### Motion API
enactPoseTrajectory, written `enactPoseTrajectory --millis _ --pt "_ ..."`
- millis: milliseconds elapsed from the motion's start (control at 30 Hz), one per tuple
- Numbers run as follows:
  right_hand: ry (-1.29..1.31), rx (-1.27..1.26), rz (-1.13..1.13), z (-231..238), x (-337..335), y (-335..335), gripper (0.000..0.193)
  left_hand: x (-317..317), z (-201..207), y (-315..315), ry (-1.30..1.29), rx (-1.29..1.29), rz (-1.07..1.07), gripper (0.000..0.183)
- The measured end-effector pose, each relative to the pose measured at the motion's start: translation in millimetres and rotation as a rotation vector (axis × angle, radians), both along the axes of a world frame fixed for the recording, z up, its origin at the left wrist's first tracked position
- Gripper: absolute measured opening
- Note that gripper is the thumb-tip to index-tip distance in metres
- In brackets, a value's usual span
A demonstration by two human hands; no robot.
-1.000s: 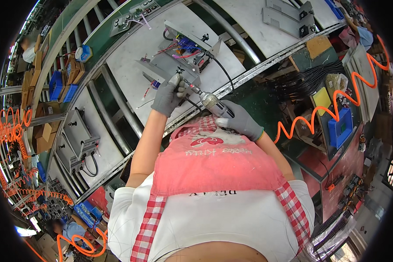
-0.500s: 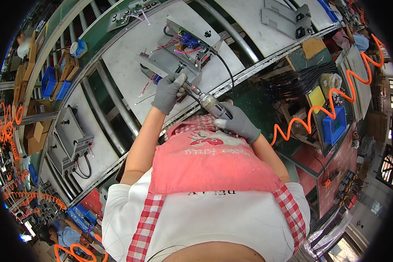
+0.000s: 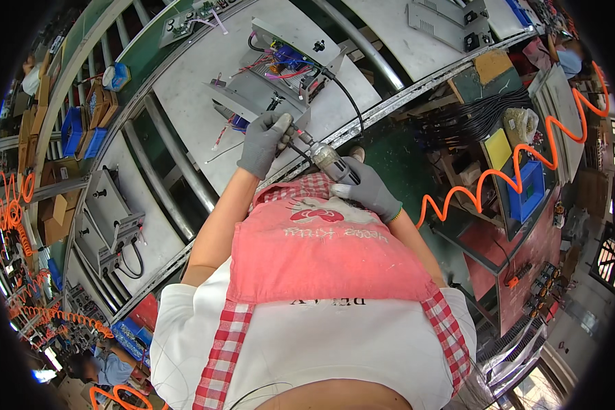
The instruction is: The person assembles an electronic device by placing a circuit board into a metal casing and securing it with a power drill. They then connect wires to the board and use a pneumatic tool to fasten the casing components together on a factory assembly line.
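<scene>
My right hand (image 3: 370,188), in a grey work glove, is wrapped round a metal-bodied power screwdriver (image 3: 331,162) that points up and left. At the driver's front end, my left hand (image 3: 263,142), also gloved in grey, is closed in a pinch; what sits between its fingertips is too small to make out. A black cord passes just below those fingers. Right beyond the left hand lies an opened grey metal housing (image 3: 256,92) with a blue coil (image 3: 288,57), red and purple wires and black knobs. A black cable (image 3: 348,96) hangs from its right side.
The housing rests on a pale board (image 3: 178,82) on a roller conveyor (image 3: 167,154). More grey housings stand on boards at left (image 3: 109,219) and upper right (image 3: 451,24). An orange coiled air hose (image 3: 485,195) stretches across the right, near a blue bin (image 3: 526,191) and bundled black cables (image 3: 471,123).
The view has shifted slightly, moving the housing a little up and left in the picture. Both hands keep nearly the same pose around the driver.
</scene>
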State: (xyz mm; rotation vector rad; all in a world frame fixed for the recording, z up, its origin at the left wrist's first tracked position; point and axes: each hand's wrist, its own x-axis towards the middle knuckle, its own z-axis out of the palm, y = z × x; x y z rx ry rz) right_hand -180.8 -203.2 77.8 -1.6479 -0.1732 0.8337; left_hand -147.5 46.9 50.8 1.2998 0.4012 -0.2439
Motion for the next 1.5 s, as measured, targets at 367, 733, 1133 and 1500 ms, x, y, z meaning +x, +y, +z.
enactPoseTrajectory --millis 367,733,1133,1500 --pt "-0.176 -0.302 -0.088 -41.7 -3.3 -26.4 0.073 7.5 -5.9 51.7 0.009 0.647 -0.016 0.048" --pt "-0.232 -0.412 0.093 -133.5 -0.2 -21.9 0.060 38.4 -62.8 83.6 0.257 0.673 0.219 0.057" --pt "-0.199 -0.370 0.092 -135.1 9.5 -12.5 0.056 39.0 -73.2 65.2 0.110 0.395 0.473 0.032" --pt "-0.162 -0.361 0.089 -131.7 16.2 -10.0 0.058 43.6 -74.2 62.0 0.090 0.336 0.517 0.029"
